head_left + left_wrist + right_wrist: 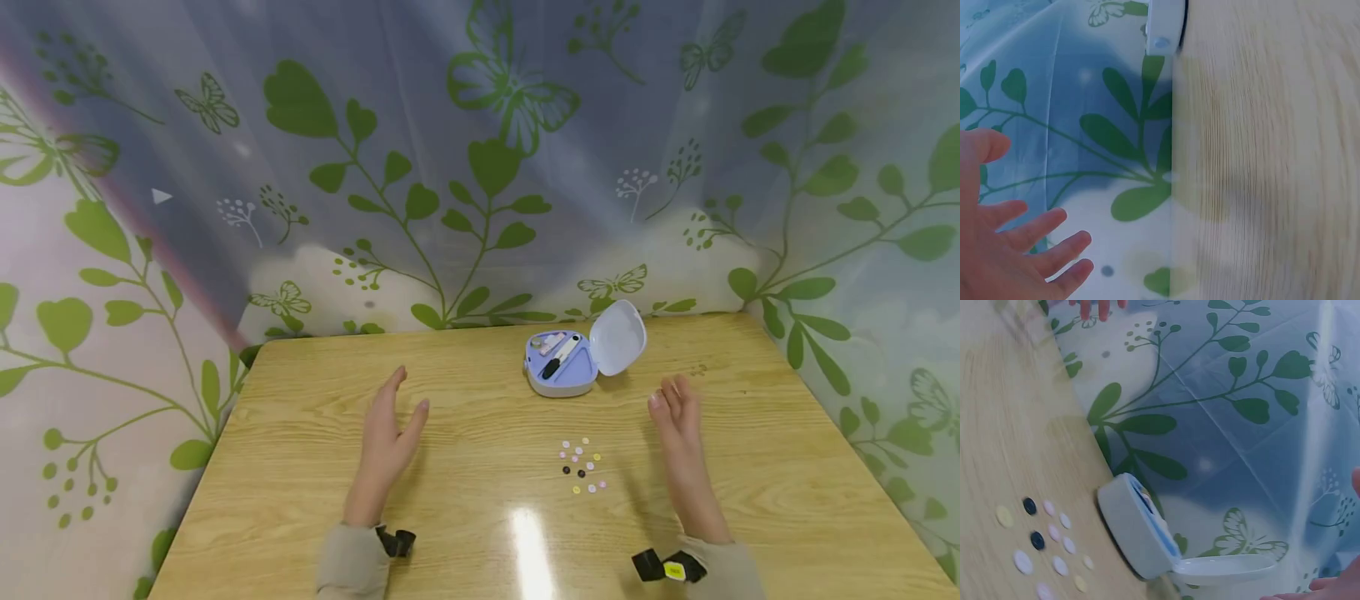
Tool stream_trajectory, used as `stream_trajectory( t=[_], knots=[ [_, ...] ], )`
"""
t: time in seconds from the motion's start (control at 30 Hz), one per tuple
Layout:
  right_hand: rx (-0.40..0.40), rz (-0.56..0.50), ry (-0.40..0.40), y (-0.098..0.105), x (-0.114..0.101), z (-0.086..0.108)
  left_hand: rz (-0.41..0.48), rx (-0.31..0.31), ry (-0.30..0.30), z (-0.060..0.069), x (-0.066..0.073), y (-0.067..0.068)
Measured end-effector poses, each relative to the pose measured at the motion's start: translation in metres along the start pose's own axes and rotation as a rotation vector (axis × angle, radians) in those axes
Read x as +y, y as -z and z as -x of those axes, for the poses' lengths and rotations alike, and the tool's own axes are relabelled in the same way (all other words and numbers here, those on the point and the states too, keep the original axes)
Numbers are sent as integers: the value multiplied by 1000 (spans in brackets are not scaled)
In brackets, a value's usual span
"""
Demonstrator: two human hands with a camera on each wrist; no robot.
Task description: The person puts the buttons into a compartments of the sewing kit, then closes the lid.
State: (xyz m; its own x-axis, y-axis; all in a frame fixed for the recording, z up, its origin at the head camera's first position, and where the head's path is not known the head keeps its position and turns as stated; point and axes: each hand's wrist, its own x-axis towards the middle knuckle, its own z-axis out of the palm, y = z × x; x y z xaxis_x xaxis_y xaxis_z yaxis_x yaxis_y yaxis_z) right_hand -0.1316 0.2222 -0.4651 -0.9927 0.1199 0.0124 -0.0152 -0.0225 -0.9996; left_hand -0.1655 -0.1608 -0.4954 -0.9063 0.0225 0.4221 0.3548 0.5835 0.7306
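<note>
Currently, left hand (386, 437) and right hand (682, 458) hover above table (472, 450), fingers loose, grasping nothing. Buttons (581, 473) lie scattered flat between hands, nearer right hand; probably spread so each shows singly. Case (564, 390) stands at far side beyond buttons, lid (618, 337) tipped back to right, presumably for easy access to contents. Inside, divided compartments: black-and-white pen-like tool (561, 357) laid slantwise, small items (552, 342) at its far left, too small to identify.
</note>
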Motion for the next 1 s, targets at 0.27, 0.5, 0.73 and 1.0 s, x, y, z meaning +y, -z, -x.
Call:
stream_trajectory(
  t=[0.27,0.5,0.73,1.0],
  knots=[
    [105,-117,-63,-15,19,-8,102,-58,54,-12,3,-20],
    [78,-216,-124,-27,38,-23,171,-110,104,-23,5,-41],
    [17,-315,-128,-35,56,-38,221,-124,133,-31,9,-58],
    [-45,-476,-47,-42,62,-51,300,-83,141,-43,12,-78]
  ],
)
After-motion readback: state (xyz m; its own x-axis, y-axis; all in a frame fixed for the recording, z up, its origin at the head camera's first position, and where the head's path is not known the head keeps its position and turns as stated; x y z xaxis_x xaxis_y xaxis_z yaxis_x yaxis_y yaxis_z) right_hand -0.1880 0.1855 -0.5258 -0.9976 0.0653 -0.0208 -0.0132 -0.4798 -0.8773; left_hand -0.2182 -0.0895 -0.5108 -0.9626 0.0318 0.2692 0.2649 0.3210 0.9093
